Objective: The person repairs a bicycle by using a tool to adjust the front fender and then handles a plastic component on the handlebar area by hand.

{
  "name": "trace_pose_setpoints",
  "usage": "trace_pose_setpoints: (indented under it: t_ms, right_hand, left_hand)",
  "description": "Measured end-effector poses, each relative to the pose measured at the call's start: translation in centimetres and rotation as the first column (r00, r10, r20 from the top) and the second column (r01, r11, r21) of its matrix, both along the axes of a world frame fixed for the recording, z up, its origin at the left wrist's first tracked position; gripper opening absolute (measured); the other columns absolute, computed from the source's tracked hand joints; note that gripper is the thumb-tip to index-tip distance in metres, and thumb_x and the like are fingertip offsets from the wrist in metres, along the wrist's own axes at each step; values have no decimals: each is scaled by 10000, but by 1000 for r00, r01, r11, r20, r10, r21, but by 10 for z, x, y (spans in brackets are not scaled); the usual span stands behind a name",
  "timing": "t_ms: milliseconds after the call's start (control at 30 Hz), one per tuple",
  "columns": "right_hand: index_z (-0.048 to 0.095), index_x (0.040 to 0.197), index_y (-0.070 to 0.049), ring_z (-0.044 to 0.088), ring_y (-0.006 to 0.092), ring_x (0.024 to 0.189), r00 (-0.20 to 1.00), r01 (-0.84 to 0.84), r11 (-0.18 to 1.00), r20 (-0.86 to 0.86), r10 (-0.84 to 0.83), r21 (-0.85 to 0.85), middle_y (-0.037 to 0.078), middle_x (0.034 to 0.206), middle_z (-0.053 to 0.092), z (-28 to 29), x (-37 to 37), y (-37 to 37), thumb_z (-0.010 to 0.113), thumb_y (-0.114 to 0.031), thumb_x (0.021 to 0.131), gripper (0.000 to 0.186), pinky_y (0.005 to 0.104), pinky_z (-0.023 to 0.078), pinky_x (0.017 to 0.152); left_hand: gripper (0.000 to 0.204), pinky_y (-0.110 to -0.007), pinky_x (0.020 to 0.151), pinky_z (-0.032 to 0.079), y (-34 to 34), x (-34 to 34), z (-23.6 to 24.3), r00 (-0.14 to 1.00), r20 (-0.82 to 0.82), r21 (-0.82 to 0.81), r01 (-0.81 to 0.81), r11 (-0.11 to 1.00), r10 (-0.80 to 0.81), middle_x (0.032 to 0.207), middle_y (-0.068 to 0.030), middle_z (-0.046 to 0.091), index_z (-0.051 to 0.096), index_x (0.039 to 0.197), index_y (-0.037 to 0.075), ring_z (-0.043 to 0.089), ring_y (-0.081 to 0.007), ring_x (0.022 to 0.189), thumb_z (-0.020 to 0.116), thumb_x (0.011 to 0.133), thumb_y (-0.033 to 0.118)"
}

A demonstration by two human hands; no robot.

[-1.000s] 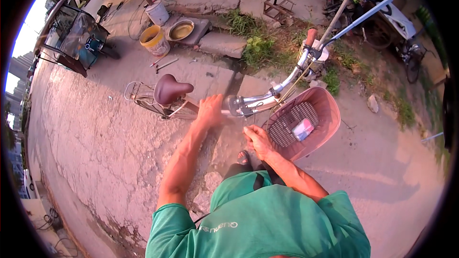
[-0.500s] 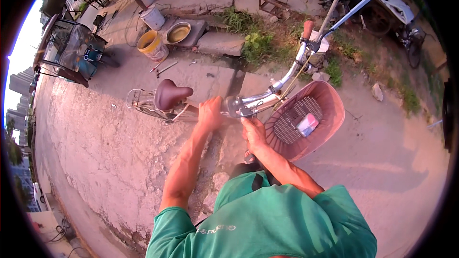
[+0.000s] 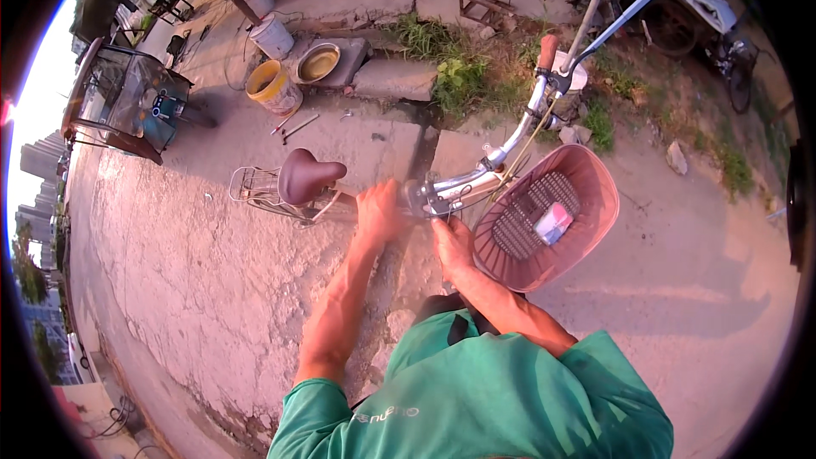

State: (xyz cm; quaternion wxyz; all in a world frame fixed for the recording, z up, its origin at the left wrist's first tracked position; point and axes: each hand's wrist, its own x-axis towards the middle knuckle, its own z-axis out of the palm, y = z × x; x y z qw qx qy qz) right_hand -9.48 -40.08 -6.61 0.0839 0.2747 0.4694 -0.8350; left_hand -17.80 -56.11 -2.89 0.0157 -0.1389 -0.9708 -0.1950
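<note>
Head view: the bicycle (image 3: 453,184) stands just beyond your fingers. Smooth, shiny metal forms the curved handlebar (image 3: 517,133), which bends from beside your fingertips toward the upper right. The basket (image 3: 603,225), right of your right hand (image 3: 455,246), is a tapered, open tub with a perforated panel; rough, cracked pavement (image 3: 187,255) spreads left of your fingers. The bicycle's long axis runs left to right past your fingertips, its basket end pointing right and its thin-barred rack (image 3: 253,187) left. The basket looks pinkish and translucent, the saddle (image 3: 308,175), left of your left hand (image 3: 380,211), plain brown. Your left fingers are curled and blurred near the handlebar's closer end; whether they grip it cannot be told. Your right fingers bend narrowly just below that end, their contents hidden.
</note>
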Motion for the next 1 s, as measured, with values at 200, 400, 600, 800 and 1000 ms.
trace_pose_setpoints:
  t_ms: [200, 400, 600, 800, 1000]
  right_hand:
    - [566, 900, -59, 516, 100, 569, 991, 104, 995, -78, -104, -6, -2, 714, 548, -9, -1, -12, 668, -169, 988, 174, 277, 419, 490]
    - [602, 1001, -107, 419, 31, 587, 995, 59, 998, -85, -56, 24, -88, 705, 453, -2, -7, -7, 640, -189, 997, 91, 236, 321, 512]
    - [629, 1025, -114, 427, 38, 554, 989, 4, 999, -147, 3, 43, -89, 699, 471, 15, 1, 12, 625, -161, 971, 72, 241, 330, 490]
    - [588, 932, -92, 437, 29, 544, 986, -16, 999, -165, 24, 49, -72, 688, 501, 21, 12, 42, 618, -152, 957, 72, 238, 350, 477]
    - [617, 931, -38, 504, 59, 575, 993, -52, 998, -111, 50, -22, -29, 735, 567, 11, 25, 105, 649, -168, 986, 145, 245, 393, 509]
  left_hand:
    - [478, -517, 942, 464, 8, 1, 1, 999, 0, 44, -38, 998, 38, 1071, -157, 707, 647, 1182, 92, 657, -398, 1068, 814, 762, 249]
    - [615, -508, 911, 489, 8, 1, 16, 999, -22, 3, -42, 999, 43, 1051, -146, 710, 640, 1152, 90, 673, -385, 1041, 897, 695, 411]
    - [613, -514, 833, 543, 4, -5, 24, 947, 321, -59, 15, 998, 5, 952, -208, 737, 613, 1020, 51, 707, -432, 958, 891, 694, 489]
    - [579, -527, 833, 554, 37, 24, 36, 942, 326, -69, -60, 996, 80, 942, -256, 740, 636, 1064, 56, 716, -449, 945, 845, 724, 476]
    - [717, -518, 877, 555, 96, 57, 50, 889, 421, -71, -169, 983, 183, 1037, -264, 741, 615, 1177, 7, 710, -447, 1021, 863, 701, 483]
